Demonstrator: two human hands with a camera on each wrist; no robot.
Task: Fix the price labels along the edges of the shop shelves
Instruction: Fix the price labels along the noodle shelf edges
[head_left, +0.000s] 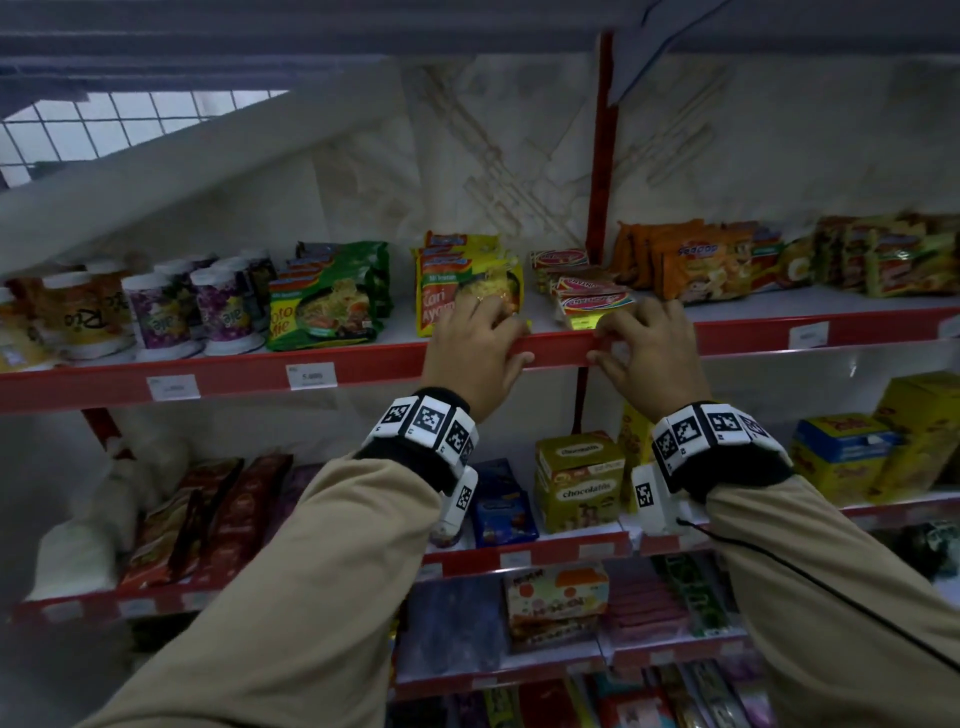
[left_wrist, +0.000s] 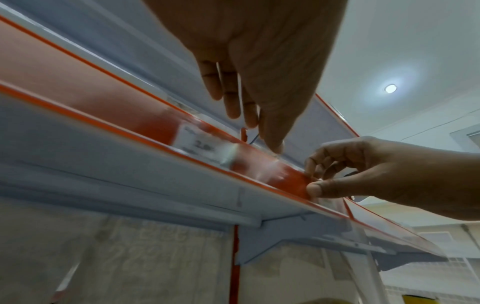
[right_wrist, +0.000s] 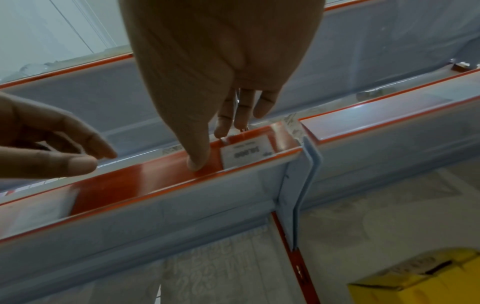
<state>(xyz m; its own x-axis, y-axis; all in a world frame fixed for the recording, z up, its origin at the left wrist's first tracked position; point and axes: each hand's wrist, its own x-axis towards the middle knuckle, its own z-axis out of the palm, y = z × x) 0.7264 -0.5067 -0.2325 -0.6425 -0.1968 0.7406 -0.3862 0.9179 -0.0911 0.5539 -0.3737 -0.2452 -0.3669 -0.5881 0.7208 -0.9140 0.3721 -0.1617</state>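
Note:
The red price strip (head_left: 363, 364) runs along the front edge of the noodle shelf. My left hand (head_left: 478, 338) holds its edge, fingers over the top and thumb (left_wrist: 274, 144) against the clear cover. A white price label (left_wrist: 202, 146) sits in the strip just left of that thumb. My right hand (head_left: 644, 343) pinches the strip close by, with its thumb (right_wrist: 197, 164) pressed on the red front and its fingers hooked over the top. Another white label (right_wrist: 244, 154) sits right beside this thumb, near the shelf joint. In the head view the hand mostly hides that label.
Noodle packs (head_left: 467, 286) and cups (head_left: 218, 306) stand just behind the hands. More labels (head_left: 311, 375) (head_left: 808, 334) sit along the same strip. A red upright post (head_left: 597, 197) rises behind the joint. Lower shelves hold boxes (head_left: 579, 480) and packets.

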